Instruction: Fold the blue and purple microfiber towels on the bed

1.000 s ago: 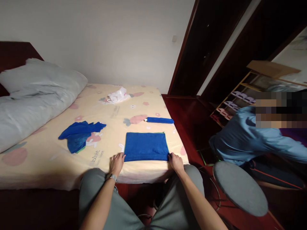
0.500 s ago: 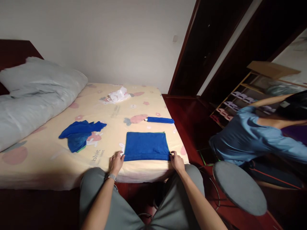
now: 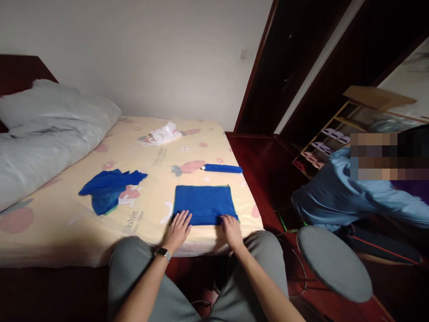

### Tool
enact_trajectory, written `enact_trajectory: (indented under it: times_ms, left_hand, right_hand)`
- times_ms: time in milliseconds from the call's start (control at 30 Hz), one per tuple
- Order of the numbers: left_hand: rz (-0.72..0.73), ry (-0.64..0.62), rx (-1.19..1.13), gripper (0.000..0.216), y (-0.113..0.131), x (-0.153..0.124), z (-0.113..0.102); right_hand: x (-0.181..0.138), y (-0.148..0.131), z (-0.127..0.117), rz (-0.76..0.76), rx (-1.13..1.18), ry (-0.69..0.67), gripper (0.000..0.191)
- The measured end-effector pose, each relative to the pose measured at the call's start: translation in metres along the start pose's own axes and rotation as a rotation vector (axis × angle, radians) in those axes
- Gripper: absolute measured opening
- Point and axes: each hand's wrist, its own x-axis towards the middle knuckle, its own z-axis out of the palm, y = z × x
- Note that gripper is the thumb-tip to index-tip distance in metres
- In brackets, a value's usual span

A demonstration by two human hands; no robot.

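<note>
A blue towel (image 3: pixel 204 199) with green edging lies folded into a flat rectangle near the front edge of the bed. My left hand (image 3: pixel 179 228) rests on its near left corner, fingers stretched out and flat. At the near edge, left of the right corner, my right hand (image 3: pixel 231 230) has its fingers bent and closed on the towel's margin; the fingertips are partly hidden. Beyond the towel lies a narrow blue cloth strip (image 3: pixel 223 168), folded or rolled, with a white tag at its left end. A crumpled blue cloth (image 3: pixel 109 190) with green edging sits farther left.
The bed (image 3: pixel 147 156) has a cream printed sheet. A white plastic bag (image 3: pixel 165 133) lies toward the wall, and a grey quilt (image 3: pixel 56 129) is heaped at left. To the right are a round stool (image 3: pixel 335 264), a person in a blue shirt (image 3: pixel 355 188) and a shoe rack (image 3: pixel 323 141).
Both hands have left the towel's near corners and moved inward. My left hand has opened flat onto the cloth; my right has slid left along the near edge. The towel stays put.
</note>
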Motion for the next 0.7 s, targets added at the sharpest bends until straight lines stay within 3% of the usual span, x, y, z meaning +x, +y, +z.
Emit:
enact_trajectory:
  times_ms: [100,167,233,367,567,700]
  left_hand:
    - [0.063,-0.075,-0.009,0.058,0.011,-0.002,0.016]
    - [0.044,-0.105,-0.013,0.06,0.007,-0.006,0.023]
    - [0.034,-0.138,-0.029,0.061,-0.003,-0.011,0.026]
    - [0.033,-0.198,-0.057,0.063,-0.022,-0.022,0.023]
    - [-0.038,-0.285,-0.05,0.069,-0.037,-0.036,0.018]
    - [-0.067,-0.333,-0.07,0.073,-0.05,-0.042,0.015]
  right_hand:
    - [0.0,-0.048,0.026,-0.251,0.091,-0.032,0.052]
    - [0.002,-0.068,0.043,-0.287,0.094,-0.055,0.059]
    - [0.003,-0.071,0.056,-0.251,0.075,-0.079,0.062]
    - [-0.004,-0.032,0.06,-0.206,0.017,-0.1,0.064]
    - [-0.021,0.057,0.035,-0.3,-0.091,-0.144,0.063]
    - [-0.023,0.085,0.031,-0.31,-0.115,-0.166,0.059]
